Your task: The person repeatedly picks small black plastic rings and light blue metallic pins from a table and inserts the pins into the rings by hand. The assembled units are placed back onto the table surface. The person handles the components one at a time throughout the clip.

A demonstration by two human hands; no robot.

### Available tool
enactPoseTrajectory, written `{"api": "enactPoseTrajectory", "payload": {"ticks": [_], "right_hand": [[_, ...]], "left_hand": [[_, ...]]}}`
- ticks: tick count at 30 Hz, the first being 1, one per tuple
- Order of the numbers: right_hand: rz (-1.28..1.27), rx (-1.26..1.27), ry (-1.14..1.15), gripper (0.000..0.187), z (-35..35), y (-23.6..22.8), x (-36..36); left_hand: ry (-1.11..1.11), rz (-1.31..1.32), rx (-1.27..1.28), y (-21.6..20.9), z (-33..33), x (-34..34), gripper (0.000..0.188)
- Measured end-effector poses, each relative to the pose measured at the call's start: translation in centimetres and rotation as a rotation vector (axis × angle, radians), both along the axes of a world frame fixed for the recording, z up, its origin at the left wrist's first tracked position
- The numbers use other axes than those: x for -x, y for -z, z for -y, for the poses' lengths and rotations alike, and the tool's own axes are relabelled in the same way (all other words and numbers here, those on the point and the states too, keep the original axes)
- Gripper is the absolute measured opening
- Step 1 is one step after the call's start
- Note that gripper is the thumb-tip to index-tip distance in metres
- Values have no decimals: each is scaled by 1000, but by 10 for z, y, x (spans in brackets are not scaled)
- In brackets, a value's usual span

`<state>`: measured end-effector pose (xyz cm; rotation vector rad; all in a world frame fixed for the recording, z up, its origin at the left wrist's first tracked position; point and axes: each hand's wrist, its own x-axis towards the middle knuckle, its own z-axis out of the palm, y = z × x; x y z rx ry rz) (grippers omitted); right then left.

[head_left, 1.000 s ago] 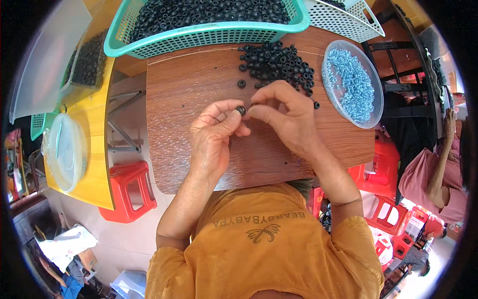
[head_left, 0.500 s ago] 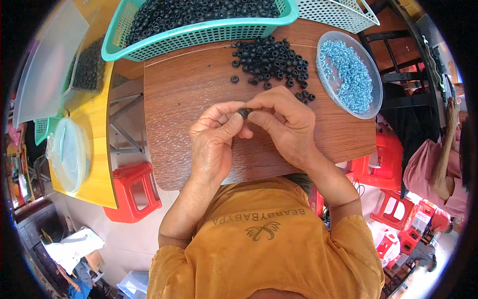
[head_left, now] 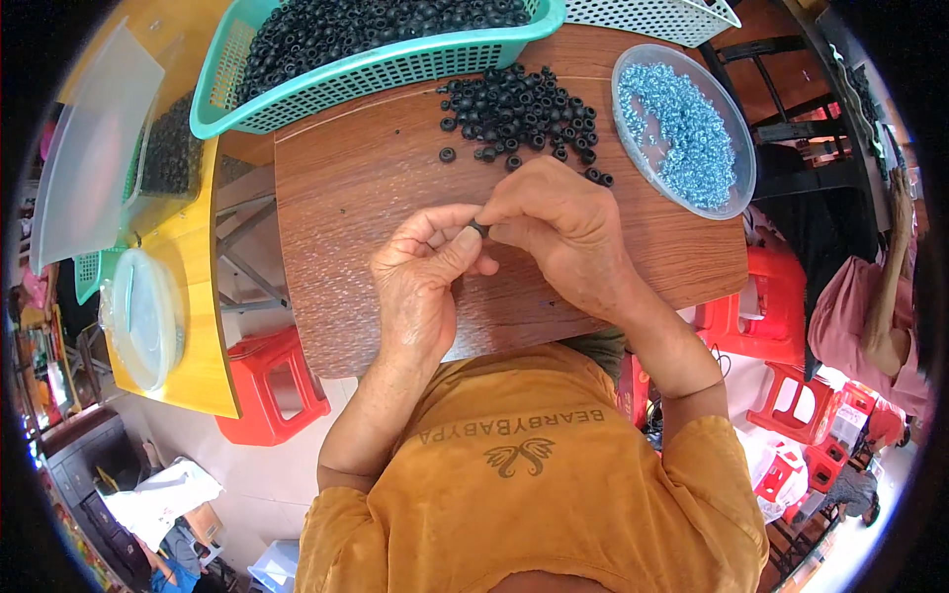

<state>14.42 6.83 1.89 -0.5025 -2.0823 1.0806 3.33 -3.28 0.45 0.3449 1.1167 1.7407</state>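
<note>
Above the brown table [head_left: 336,277], my left hand [head_left: 420,272] pinches a small round black part [head_left: 479,227] between thumb and fingers. My right hand [head_left: 559,227] meets it from the other side, its thumb and forefinger closed together at the part's edge. Whether those right fingertips also hold something tiny is hidden. Beyond my hands lies a loose heap of similar black parts [head_left: 519,114], ring-like with a hole. To the right of the heap, a clear round tray [head_left: 625,124] holds many tiny light-blue transparent pieces [head_left: 687,138].
A green basket [head_left: 395,79] full of black parts stands at the far edge, a white basket [head_left: 657,20] beside it. Left is a yellow table [head_left: 203,326] with a clear round container [head_left: 148,316]. Red stools [head_left: 272,385] flank me. Another person's arm [head_left: 890,277] shows at far right.
My right hand has turned slightly over the black part, so its fingertips cover more of it. The left hand keeps its pinch. The whole view has shifted a little.
</note>
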Motion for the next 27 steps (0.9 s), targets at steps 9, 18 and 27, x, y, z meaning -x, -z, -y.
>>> {"api": "enactPoseTrajectory", "payload": {"ticks": [9,18,27], "right_hand": [[-50,-34,104,15,6,9,0],[-84,-353,154,28,15,16,1],[-153,-488,209,31,13,27,2]], "left_hand": [[36,78,41,2,-1,1,16],[35,85,67,2,-3,3,18],[88,126,100,1,-1,0,20]]}}
